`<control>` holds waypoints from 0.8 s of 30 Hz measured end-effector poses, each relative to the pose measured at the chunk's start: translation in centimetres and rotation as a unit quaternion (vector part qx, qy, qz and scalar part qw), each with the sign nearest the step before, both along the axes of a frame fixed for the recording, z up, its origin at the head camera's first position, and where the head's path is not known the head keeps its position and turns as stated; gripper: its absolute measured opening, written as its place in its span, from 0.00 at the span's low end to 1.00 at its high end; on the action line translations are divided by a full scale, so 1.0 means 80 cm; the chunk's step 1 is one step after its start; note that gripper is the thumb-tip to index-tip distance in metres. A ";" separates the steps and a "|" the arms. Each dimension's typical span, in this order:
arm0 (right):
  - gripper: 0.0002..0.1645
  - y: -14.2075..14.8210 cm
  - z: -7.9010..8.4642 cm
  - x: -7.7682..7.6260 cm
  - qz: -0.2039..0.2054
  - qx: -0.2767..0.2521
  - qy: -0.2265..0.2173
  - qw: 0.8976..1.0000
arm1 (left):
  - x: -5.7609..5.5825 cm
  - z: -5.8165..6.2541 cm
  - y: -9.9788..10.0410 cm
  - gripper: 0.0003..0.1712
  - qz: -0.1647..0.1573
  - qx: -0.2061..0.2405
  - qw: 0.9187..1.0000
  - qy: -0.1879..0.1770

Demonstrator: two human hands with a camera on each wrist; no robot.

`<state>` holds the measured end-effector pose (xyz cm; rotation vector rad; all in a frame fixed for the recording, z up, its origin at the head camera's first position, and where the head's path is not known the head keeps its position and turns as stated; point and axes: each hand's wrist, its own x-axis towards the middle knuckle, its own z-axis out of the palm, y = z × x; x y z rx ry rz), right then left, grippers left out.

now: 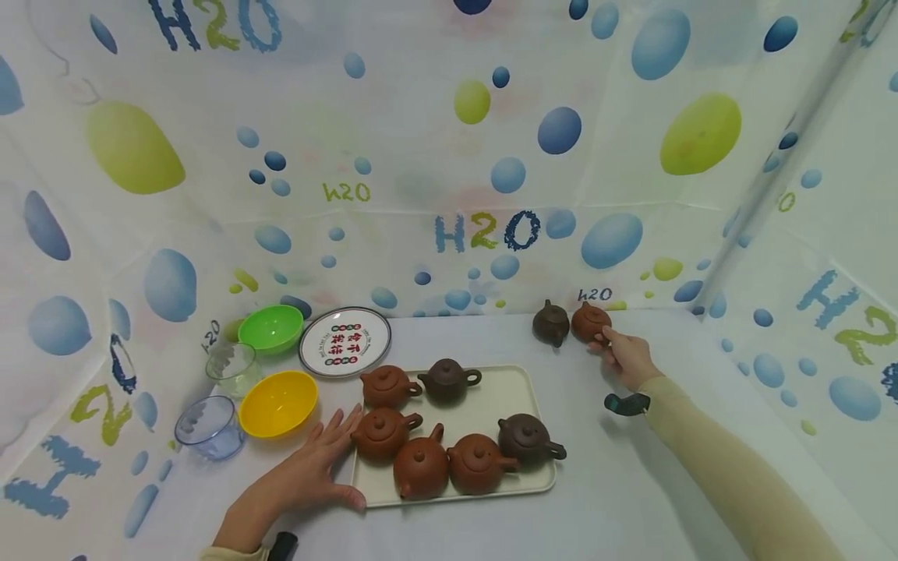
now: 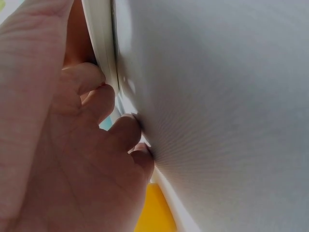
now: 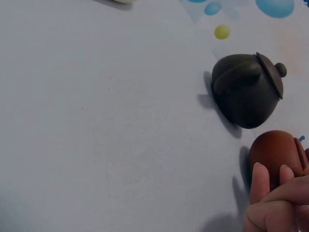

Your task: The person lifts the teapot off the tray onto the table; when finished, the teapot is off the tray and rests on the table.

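Note:
At the back right of the table, my right hand (image 1: 627,360) pinches the near side of a small reddish-brown clay teapot (image 1: 589,321), at its handle. In the right wrist view this teapot (image 3: 274,152) stands on the cloth, its handle hidden by the fingers. Just left of it is a dark brown teapot (image 1: 551,323). My left hand (image 1: 309,471) lies with spread fingers against the left edge of a cream tray (image 1: 484,397). On the tray sit several reddish-brown teapots (image 1: 421,467) and two dark ones, one at the back (image 1: 447,382) and one at the right (image 1: 525,440).
Left of the tray are a yellow bowl (image 1: 279,405), a green bowl (image 1: 270,329), a clear greenish glass bowl (image 1: 235,370) and a bluish one (image 1: 210,428). A round white plate (image 1: 323,351) with printed characters lies behind. A patterned curtain (image 1: 393,156) hangs behind the white-covered table.

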<state>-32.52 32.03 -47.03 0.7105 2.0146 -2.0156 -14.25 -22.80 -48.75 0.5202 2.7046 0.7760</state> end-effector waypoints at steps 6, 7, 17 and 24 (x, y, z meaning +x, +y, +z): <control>0.19 -0.003 -0.002 -0.004 -0.003 0.002 -0.006 1.000 | -0.001 0.000 0.002 0.78 0.004 -0.002 1.000 -0.010; 0.20 -0.004 -0.002 -0.004 -0.003 0.006 -0.007 1.000 | -0.001 0.001 0.002 0.78 0.006 -0.001 1.000 -0.011; 0.53 -0.005 -0.004 0.016 -0.007 0.027 -0.002 1.000 | 0.000 -0.001 0.005 0.78 0.005 0.010 1.000 -0.015; 0.48 -0.003 -0.005 0.041 -0.003 0.008 0.000 1.000 | -0.001 -0.002 0.001 0.78 -0.003 0.002 1.000 0.003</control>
